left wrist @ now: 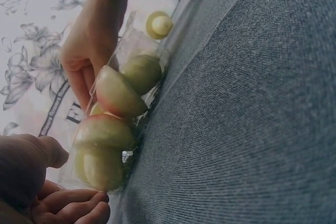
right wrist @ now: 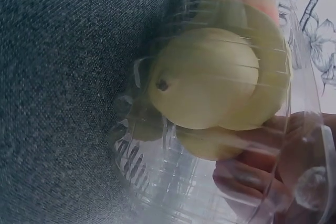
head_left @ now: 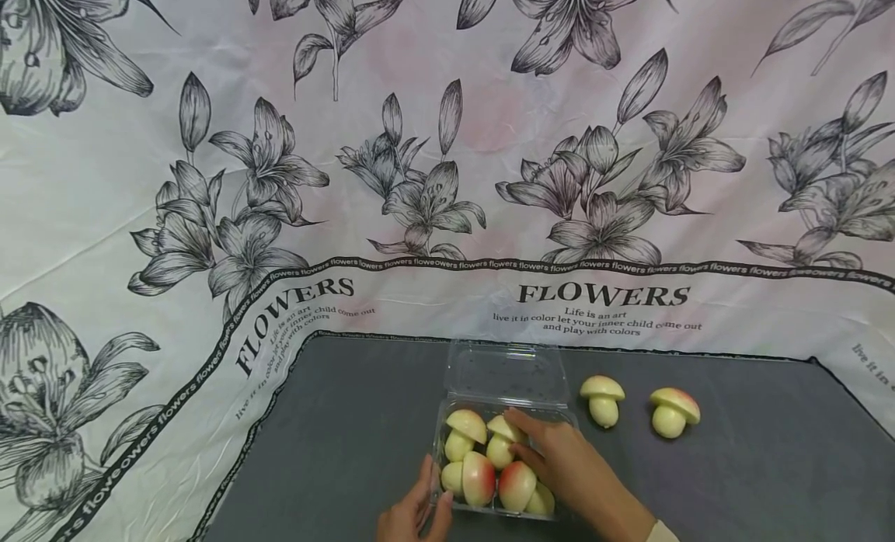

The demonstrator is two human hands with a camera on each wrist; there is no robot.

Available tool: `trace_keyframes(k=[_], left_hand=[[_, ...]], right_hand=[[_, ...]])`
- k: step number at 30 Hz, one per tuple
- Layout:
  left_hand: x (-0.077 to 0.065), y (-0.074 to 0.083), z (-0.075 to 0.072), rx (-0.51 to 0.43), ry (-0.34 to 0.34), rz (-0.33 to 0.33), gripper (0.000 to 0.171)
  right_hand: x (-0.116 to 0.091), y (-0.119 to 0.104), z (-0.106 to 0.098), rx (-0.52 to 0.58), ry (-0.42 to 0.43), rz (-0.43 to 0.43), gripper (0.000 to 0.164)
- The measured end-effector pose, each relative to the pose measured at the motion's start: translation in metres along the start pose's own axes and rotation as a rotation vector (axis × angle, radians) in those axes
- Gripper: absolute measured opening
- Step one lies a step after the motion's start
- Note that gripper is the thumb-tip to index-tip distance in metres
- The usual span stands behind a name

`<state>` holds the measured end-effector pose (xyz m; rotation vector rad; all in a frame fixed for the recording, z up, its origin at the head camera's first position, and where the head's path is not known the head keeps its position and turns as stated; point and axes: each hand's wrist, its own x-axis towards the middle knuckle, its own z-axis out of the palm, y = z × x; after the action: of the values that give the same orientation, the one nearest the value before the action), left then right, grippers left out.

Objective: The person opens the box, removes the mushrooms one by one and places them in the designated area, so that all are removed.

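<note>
A clear plastic box (head_left: 495, 511) with its lid folded back lies on the dark cloth. Several pale yellow toy mushrooms with red-tinged caps fill it. My right hand (head_left: 559, 458) reaches in from the right and holds the back right toy mushroom (head_left: 499, 450) between thumb and fingers. My left hand (head_left: 417, 507) grips the box's front left corner, thumb at the front and fingers along the side. Nearest to it sits the front left toy mushroom (head_left: 478, 478). In the right wrist view the front right toy mushroom (right wrist: 205, 80) shows through the clear wall, with right-hand fingers behind.
Two more toy mushrooms, one (head_left: 603, 400) nearer the box and one (head_left: 674, 412) farther right, stand on the dark grey cloth (head_left: 349, 441). The transparent lid (head_left: 506, 373) lies back behind the box. A white flower-printed sheet (head_left: 433, 301) rises behind and at the left.
</note>
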<state>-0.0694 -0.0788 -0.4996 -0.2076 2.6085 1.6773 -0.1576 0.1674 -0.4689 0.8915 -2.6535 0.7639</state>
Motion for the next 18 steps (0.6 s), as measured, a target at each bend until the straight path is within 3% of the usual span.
trace_keyframes(k=[5, 11, 18], left_hand=[[0.000, 0.001, 0.001, 0.010, 0.017, -0.001, 0.074], [-0.003, 0.002, 0.003, 0.027, 0.043, -0.009, 0.071], [-0.001, -0.006, 0.005, 0.022, 0.054, 0.019, 0.075]], right_hand=[[-0.001, 0.002, -0.001, 0.005, 0.059, -0.052, 0.040], [0.001, 0.000, -0.009, 0.089, 0.092, -0.053, 0.042], [0.000, -0.002, -0.018, 0.075, 0.134, -0.087, 0.044]])
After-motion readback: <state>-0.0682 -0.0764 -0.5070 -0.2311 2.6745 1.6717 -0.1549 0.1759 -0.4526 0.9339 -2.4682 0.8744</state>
